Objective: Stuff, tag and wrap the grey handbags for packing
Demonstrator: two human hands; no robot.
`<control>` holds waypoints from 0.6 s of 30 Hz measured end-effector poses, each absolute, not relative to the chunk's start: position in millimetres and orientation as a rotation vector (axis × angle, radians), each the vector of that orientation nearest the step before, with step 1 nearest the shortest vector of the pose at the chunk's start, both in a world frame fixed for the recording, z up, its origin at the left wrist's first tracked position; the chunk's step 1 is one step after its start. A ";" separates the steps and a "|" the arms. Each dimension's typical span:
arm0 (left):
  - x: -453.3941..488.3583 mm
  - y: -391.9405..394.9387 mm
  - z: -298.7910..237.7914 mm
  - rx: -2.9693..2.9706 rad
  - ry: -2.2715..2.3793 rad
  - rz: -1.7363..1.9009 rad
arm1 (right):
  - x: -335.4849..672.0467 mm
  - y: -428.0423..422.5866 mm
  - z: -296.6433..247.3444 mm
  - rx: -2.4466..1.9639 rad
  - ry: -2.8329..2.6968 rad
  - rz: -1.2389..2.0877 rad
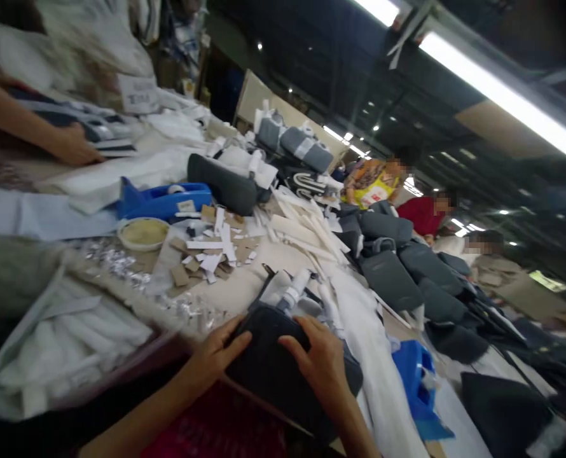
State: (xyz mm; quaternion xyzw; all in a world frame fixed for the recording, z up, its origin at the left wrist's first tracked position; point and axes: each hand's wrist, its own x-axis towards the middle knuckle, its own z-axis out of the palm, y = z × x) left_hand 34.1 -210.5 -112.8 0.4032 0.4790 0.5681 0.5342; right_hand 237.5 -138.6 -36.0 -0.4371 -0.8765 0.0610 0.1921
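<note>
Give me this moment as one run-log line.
left hand: holding dark bag | right hand: holding same bag, upper edge | nearby: paper scraps, blue tape dispenser at right

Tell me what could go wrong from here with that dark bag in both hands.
The dark bag is at the table's near edge, so it might slip down if the left hand and right hand loosen their hold. Loose paper scraps lie beyond it and could get scattered if it swings that way.
</note>
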 end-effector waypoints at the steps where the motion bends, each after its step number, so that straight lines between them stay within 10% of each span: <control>1: 39.1 -210.5 -116.9 0.973 1.078 1.359 | 238.4 -138.1 -39.8 -1.221 -2.457 0.155; 18: 41.7 -205.8 -122.0 1.033 0.986 1.467 | 245.8 -125.4 -40.9 -1.237 -2.547 0.321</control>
